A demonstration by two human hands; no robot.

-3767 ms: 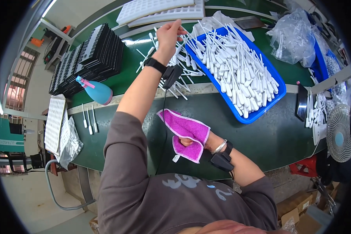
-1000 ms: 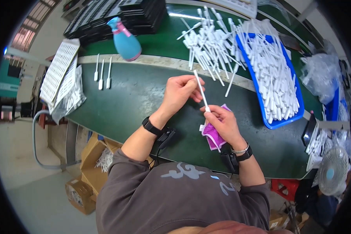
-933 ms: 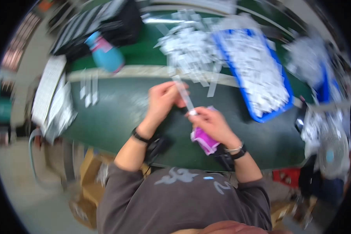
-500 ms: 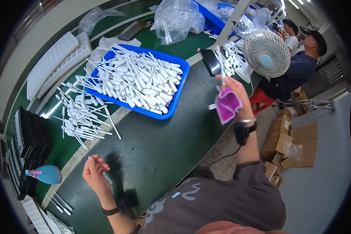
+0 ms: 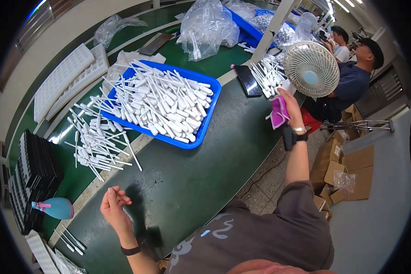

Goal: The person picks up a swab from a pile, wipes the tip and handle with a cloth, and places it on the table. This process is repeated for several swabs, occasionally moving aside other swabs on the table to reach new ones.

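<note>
A crumpled magenta cloth with a pale edge is gripped in my right hand, out over the right side of the green table, below the fan. My left hand hovers above the near left of the table with its fingers curled in and nothing visible in them. Between and beyond my hands stands a blue tray heaped with white dropper-like pieces, each with a slim stem and a fat bulb end. More such pieces lie loose left of the tray.
A black phone and a white desk fan stand at the right. Black stacked trays and a light-blue spray bottle are at the left. Plastic bags lie at the back. Two people sit beyond the fan; cardboard boxes are on the floor.
My right hand has moved rightward with the magenta cloth, which is now more bunched up. My left hand has barely shifted. The view has tilted slightly.
</note>
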